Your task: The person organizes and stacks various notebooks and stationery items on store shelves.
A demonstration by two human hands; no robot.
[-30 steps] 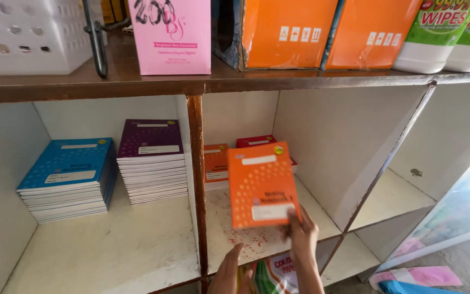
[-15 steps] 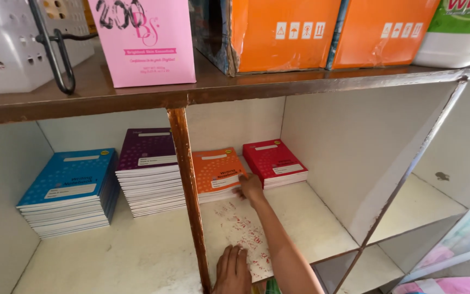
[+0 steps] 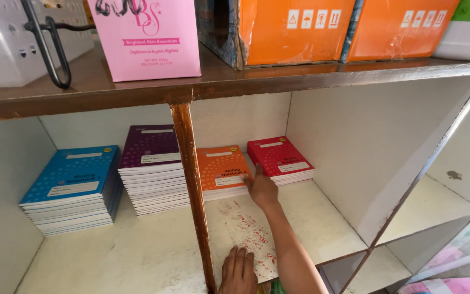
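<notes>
- I had the right hand reached deep into the middle shelf bay, fingers loosely spread and gripping nothing, fingertips touching the right edge of the orange notebooks.
- That orange stack lay flat on the white shelf board, just left of those fingertips, its long axis running front to back into the bay.
- The red notebooks sat just beside it on the right, a narrow gap between the two stacks, and the hand pointed into that gap.
- My left hand rested palm down on the front edge of the same board, fingers flat and empty, well apart from the stacks; the right was clearly the nearer hand.
- Beyond the brown post, purple notebooks and blue notebooks stood untouched.
</notes>
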